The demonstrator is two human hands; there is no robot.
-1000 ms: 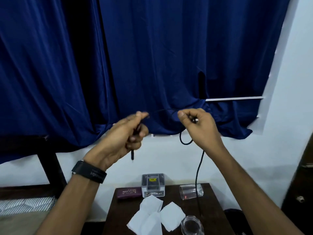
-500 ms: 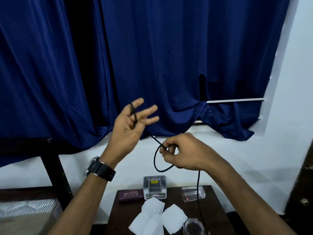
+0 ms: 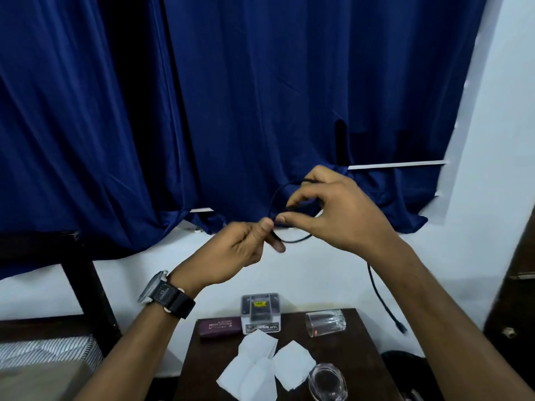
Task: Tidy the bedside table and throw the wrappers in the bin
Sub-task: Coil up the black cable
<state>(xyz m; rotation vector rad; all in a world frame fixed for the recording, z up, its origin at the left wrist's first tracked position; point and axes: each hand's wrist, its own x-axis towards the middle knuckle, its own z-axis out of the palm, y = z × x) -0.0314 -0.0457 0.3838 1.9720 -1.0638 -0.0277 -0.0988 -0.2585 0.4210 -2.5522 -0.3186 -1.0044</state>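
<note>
A thin black cable [image 3: 380, 299] is held up in front of the blue curtain, coiled in a small loop between both hands. My left hand [image 3: 240, 250] pinches the loop at its lower left. My right hand [image 3: 333, 215] grips the loop's upper right, and the cable's free end hangs down past my right wrist to a plug. Below stands the dark wooden bedside table [image 3: 367, 345]. On it lie white paper wrappers [image 3: 260, 369], a maroon case [image 3: 220, 327], a small clear box [image 3: 261, 314], a glass on its side [image 3: 325, 322] and a clear glass dish [image 3: 328, 383].
Blue curtains [image 3: 231, 96] hang over a window behind the table. A bed with striped bedding [image 3: 43, 354] and a dark frame post [image 3: 84, 285] is on the left. A dark round object [image 3: 405, 363] sits on the floor right of the table. A dark door edge [image 3: 518, 285] is at far right.
My hands have come together and risen; the left fingers, spread half a second ago, now pinch the cable. The loop is tighter and the loose end has swung right, off the table.
</note>
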